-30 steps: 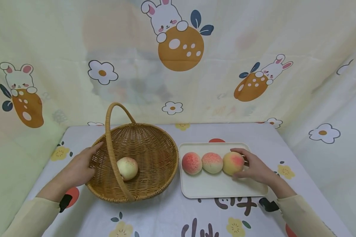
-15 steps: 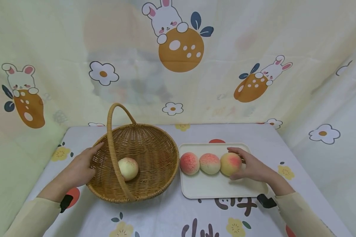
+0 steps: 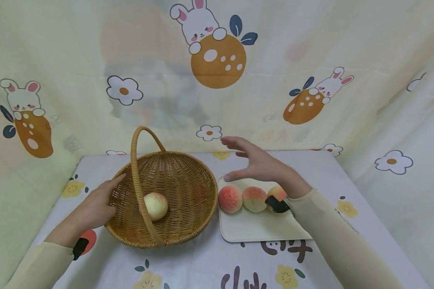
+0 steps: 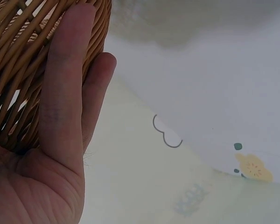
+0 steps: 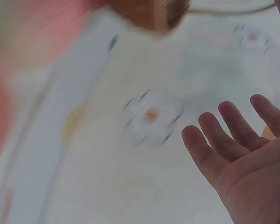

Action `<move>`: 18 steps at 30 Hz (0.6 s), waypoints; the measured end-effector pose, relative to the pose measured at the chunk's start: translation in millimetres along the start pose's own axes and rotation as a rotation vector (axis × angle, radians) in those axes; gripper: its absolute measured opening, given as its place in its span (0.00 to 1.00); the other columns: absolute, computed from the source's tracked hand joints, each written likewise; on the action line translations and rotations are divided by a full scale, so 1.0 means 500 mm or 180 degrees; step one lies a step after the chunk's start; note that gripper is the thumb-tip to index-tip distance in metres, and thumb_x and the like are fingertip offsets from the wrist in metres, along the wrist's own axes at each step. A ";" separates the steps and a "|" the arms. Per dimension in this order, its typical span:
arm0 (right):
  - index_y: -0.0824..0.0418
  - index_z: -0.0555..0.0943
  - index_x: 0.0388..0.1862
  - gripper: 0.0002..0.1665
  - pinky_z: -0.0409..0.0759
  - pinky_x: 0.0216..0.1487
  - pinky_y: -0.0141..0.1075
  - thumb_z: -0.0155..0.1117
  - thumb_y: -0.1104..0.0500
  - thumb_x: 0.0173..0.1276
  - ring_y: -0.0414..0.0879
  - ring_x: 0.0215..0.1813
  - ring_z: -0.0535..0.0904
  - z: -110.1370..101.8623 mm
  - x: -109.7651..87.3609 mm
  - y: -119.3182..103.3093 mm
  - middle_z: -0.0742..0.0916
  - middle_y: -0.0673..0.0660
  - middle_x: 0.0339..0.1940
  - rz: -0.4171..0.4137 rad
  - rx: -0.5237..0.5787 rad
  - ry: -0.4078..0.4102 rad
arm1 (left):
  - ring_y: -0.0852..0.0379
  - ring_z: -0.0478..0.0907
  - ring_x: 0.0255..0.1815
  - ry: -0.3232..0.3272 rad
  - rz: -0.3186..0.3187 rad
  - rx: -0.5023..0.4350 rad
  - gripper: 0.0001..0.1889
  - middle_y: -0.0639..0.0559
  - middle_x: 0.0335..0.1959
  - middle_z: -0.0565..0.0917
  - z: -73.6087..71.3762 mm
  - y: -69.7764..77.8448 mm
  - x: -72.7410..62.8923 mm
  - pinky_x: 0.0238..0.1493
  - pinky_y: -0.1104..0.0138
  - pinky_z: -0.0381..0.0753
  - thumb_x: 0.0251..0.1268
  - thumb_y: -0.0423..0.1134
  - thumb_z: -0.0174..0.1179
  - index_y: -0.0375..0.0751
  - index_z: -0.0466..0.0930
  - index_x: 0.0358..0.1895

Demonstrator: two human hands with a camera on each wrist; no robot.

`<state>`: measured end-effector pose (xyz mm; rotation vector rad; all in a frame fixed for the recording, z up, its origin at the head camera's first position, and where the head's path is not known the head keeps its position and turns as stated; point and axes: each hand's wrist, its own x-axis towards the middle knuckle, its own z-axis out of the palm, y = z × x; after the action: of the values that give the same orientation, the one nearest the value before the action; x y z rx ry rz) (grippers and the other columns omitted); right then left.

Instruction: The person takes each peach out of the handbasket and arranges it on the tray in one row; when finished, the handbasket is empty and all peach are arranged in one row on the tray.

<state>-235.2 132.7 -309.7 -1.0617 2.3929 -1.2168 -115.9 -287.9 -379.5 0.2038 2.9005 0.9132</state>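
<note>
A wicker basket (image 3: 188, 192) with a tall handle (image 3: 134, 164) stands at the left, one pale peach (image 3: 156, 206) inside. My left hand (image 3: 95, 202) holds its left rim, with thumb and index finger over the edge. In the left wrist view, other fingers (image 4: 63, 93) lie along the woven outer side. My right hand (image 3: 260, 162) is raised above the back of a cream tray (image 3: 260, 228), fingers spread, holding nothing. In the tray sit a red peach (image 3: 230, 199), a pink-and-pale peach (image 3: 254, 199) and a yellow-red peach (image 3: 277, 192), partly hidden by the right wrist.
A patterned cloth (image 3: 191, 265) covers the table. Behind it hangs a curtain (image 3: 159, 108) with rabbits and flowers. The basket's right rim nearly meets the tray's left edge, and the handle arches above the basket.
My right hand has let go of the yellow-red peach and risen to the left, leaving it in the tray. The peaches had shifted slightly left. My left hand has stayed put.
</note>
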 end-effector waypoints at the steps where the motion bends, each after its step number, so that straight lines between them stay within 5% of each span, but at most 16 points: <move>1: 0.56 0.58 0.81 0.59 0.59 0.75 0.47 0.81 0.53 0.56 0.47 0.78 0.59 0.009 0.021 -0.020 0.65 0.49 0.79 -0.0091 0.0007 -0.0073 | 0.23 0.63 0.67 0.0003 -0.0001 -0.0010 0.48 0.20 0.69 0.63 -0.001 0.000 -0.001 0.57 0.33 0.70 0.48 0.18 0.55 0.29 0.50 0.79; 9: 0.55 0.59 0.81 0.58 0.62 0.73 0.41 0.80 0.48 0.57 0.43 0.76 0.61 0.084 0.143 -0.118 0.66 0.48 0.78 -0.0388 -0.0017 -0.0550 | 0.24 0.64 0.67 0.0033 0.0028 -0.0002 0.48 0.22 0.69 0.63 -0.002 0.010 -0.002 0.55 0.36 0.72 0.46 0.17 0.54 0.30 0.51 0.79; 18: 0.56 0.65 0.77 0.51 0.64 0.72 0.42 0.79 0.46 0.58 0.47 0.75 0.64 0.177 0.222 -0.121 0.71 0.49 0.74 -0.0218 -0.0155 -0.0906 | 0.26 0.66 0.66 0.0041 -0.0012 0.0071 0.48 0.23 0.69 0.64 -0.006 0.009 0.003 0.54 0.37 0.74 0.46 0.17 0.53 0.31 0.52 0.79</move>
<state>-237.8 -21.5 -306.9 -1.2484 2.1940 -0.9579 -117.2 -285.6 -374.5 0.1948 2.9230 0.8853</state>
